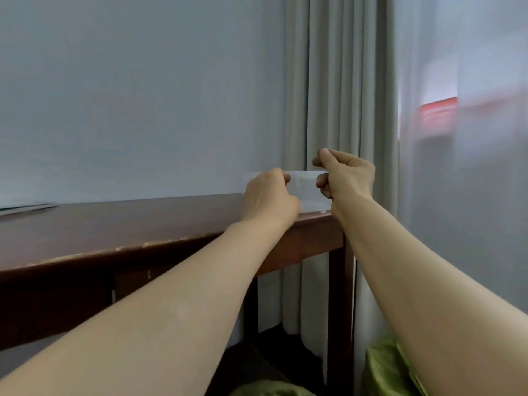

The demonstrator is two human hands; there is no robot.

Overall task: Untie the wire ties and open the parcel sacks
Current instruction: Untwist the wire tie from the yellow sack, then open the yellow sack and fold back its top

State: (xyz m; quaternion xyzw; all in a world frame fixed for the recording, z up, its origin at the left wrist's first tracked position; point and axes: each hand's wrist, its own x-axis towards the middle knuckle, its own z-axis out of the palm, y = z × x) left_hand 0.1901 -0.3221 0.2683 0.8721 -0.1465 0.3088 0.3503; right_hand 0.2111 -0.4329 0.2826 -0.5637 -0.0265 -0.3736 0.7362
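Two hands were at one pale sack (306,187) on the table's (114,224) right end. Left hand (268,199) gripped its side, right hand (347,176) pinched its top edge. Tie unseen; opening step, next likely needs pulling the mouth apart.

I note: table (114,224) dark varnished wood, faint sheen, front edge chipped; sack (307,190) translucent, smooth plastic; curtain (337,81) matt grey-green cloth; wall (143,95) smooth and matt.

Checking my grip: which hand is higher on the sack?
The right hand, fingertips pinched above the sack; the left hand grips it lower, at its left edge.
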